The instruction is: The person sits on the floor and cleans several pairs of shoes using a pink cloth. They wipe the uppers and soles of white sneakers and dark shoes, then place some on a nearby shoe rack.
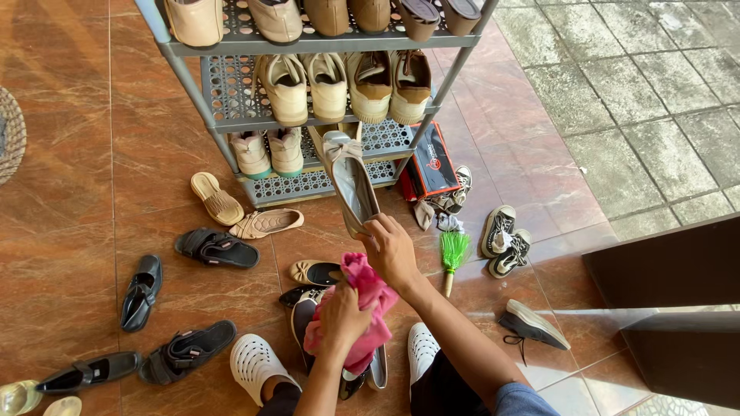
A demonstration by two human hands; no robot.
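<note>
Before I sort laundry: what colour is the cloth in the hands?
Pink cloth, held by the left hand; head view.

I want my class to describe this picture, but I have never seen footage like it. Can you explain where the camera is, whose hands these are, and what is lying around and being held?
The single picture comes from a camera worn on a person's head, looking down at their own bare hands; no machine is involved. The right hand holds a grey flat shoe by its heel, toe pointing toward the shoe rack. The left hand grips a pink cloth. The person wears white clogs. Around them on the brown tiled floor lie sandals, black shoes, black-and-white sneakers and a small green brush. The rack's shelves hold mostly beige shoes.
</note>
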